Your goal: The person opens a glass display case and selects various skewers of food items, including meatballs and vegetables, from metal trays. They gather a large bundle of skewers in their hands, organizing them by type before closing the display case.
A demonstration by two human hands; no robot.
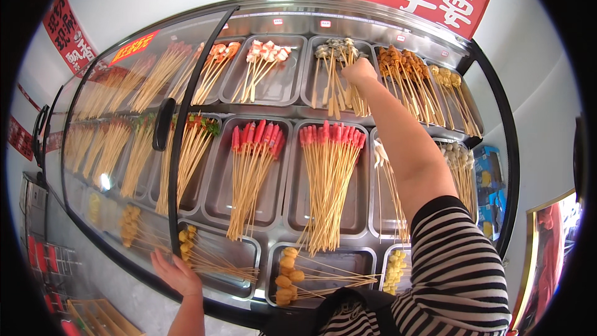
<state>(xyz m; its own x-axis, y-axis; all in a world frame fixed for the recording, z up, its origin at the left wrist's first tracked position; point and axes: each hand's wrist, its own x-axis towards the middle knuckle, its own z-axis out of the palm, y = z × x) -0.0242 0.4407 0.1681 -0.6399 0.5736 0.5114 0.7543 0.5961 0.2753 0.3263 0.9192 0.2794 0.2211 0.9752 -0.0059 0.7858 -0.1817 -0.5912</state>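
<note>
My right hand (360, 71) reaches into a metal tray at the back of the display case. Its fingers curl down over flat-ended bamboo skewers with grey pieces of food (333, 50) at their tips. The back of the hand hides the fingertips, so a hold on any stick cannot be made out. My left hand (177, 270) is at the front, fingers apart and nothing in it. It lies beside the lower end of the black-edged glass door (175, 186); contact is unclear. Red-wrapped sausage skewers (332, 186) fill a tray below my right forearm.
The glass door, with its black handle (163, 123), covers the left trays. Brown meat skewers (410, 74) flank my right hand, and pink-and-white skewers (263, 63) stand to its left. Yellow-ball skewers (289, 275) lie sideways in front. A wooden rack (100, 317) stands at lower left.
</note>
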